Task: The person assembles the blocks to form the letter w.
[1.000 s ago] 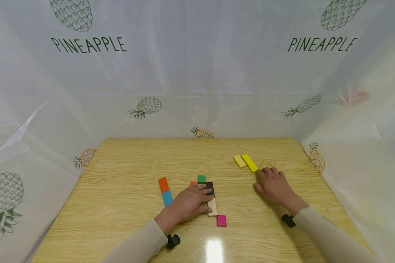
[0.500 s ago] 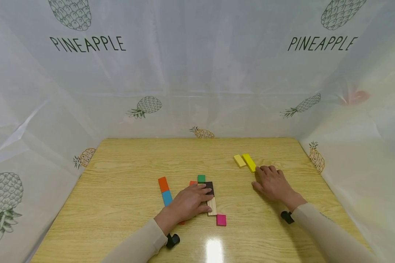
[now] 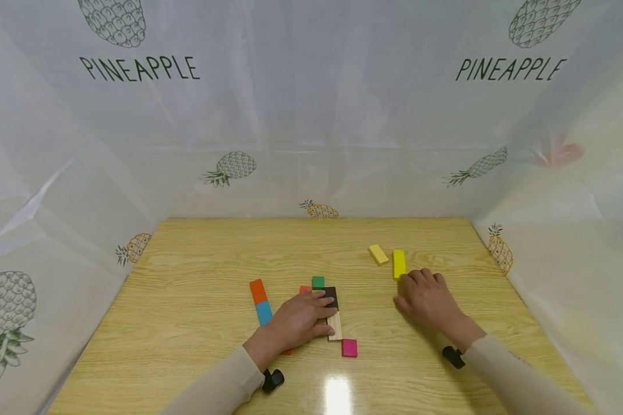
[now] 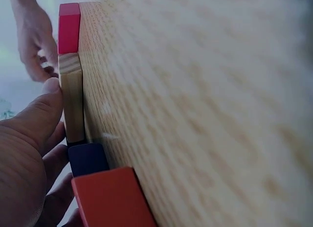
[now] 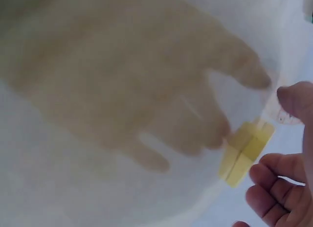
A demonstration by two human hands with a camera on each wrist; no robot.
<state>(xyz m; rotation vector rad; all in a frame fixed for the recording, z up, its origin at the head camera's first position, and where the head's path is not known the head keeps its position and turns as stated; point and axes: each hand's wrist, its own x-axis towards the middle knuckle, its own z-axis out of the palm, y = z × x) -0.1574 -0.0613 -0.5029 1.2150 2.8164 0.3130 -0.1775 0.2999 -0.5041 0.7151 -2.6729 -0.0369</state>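
My left hand (image 3: pixel 295 320) lies palm down over a cluster of flat coloured blocks. Its fingertips rest on a black block (image 3: pixel 331 295) and a pale wooden block (image 3: pixel 334 327), covering part of the cluster. An orange-red block (image 4: pixel 112 195) shows under that hand in the left wrist view. A green block (image 3: pixel 318 282) and a pink block (image 3: pixel 349 348) adjoin the cluster. Farther right, the fingertips of my right hand (image 3: pixel 428 300) touch the near end of a bright yellow block (image 3: pixel 399 264). In the right wrist view its thumb (image 5: pixel 296 102) stands apart from the yellow block.
A shorter pale-yellow block (image 3: pixel 378 255) lies left of the bright yellow one. Left of the cluster, an orange block (image 3: pixel 258 291) and a blue block (image 3: pixel 264 313) lie end to end on the wooden table (image 3: pixel 213 248). White pineapple-print sheeting (image 3: pixel 311 115) encloses the sides and back.
The bright yellow block has turned from slanted to nearly straight and slid toward me, away from the pale-yellow one. My right hand has drawn back slightly with it; the left hand stays put.
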